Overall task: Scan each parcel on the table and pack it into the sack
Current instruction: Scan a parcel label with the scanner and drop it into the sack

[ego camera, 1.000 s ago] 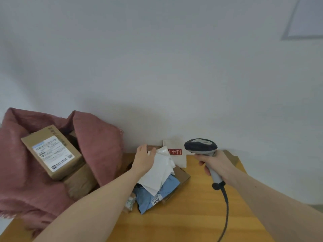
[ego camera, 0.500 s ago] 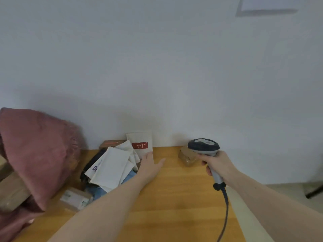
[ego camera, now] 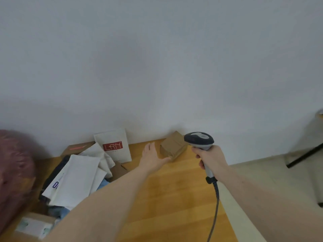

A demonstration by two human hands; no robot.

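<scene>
A small brown cardboard parcel (ego camera: 173, 145) stands at the table's far right corner against the wall. My left hand (ego camera: 152, 157) reaches toward it with straight fingers, its thumb just at the box's near edge. My right hand (ego camera: 208, 157) grips the handle of a grey barcode scanner (ego camera: 199, 139), held upright just right of the box, its cable hanging down. A heap of parcels lies at the left: white mailers (ego camera: 76, 179), a white bag with a red logo (ego camera: 113, 145), a flat brown box (ego camera: 76, 147). The pink sack (ego camera: 15, 172) shows blurred at the left edge.
The wooden table (ego camera: 171, 198) ends at its right edge just beyond the scanner cable. A small labelled box (ego camera: 35, 226) sits near the front left. A white wall rises behind the table. A dark stand leg (ego camera: 304, 156) crosses the floor at right.
My view has swung right, so the sack slid to the left edge. My left hand left the white mailers and moved right to the small brown box. The scanner stayed in my right hand.
</scene>
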